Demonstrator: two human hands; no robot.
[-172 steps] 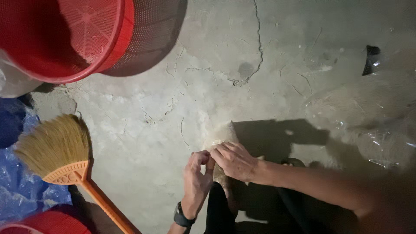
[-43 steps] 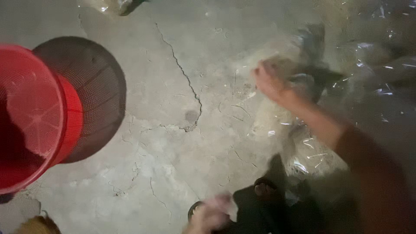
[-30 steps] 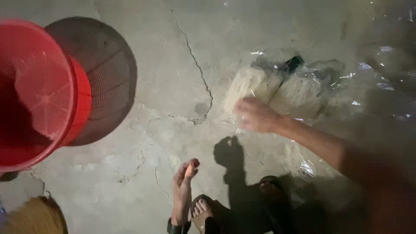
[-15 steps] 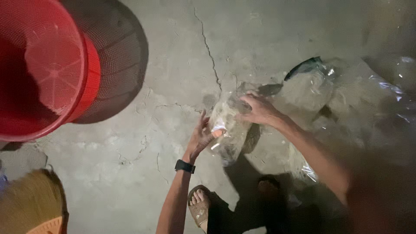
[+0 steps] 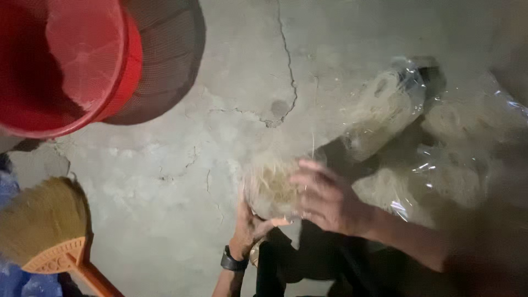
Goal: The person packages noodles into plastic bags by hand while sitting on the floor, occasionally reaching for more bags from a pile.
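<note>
Hands meet low in the middle of the view, over a cracked concrete floor (image 5: 181,165). The left hand (image 5: 248,231), a dark watch (image 5: 233,260) on its wrist, cups from below a pale bundle of dry straw-like fibres (image 5: 270,187) wrapped in clear plastic; its fingers curl up around the bundle's near end. The right hand (image 5: 330,201) lies over the bundle's right side with fingers spread and bent, pressing it toward the left hand. Motion blur hides the fingertips, so how tight the grip is cannot be told.

The bundle sits between the two hands, just above the floor or touching it; which one is unclear. Farther right, more plastic-wrapped bundles (image 5: 388,110) lie in a loose heap on the floor, glinting.

Judging by the grip, one bundle is being gathered and steadied in both hands. Working on it further would call for a firm hold under the slippery film and care that loose fibres do not spill.

A red mesh basket (image 5: 66,60) stands at the floor's far left corner, and a straw broom with an orange handle (image 5: 52,236) lies at the near left, both well apart from the hands.
</note>
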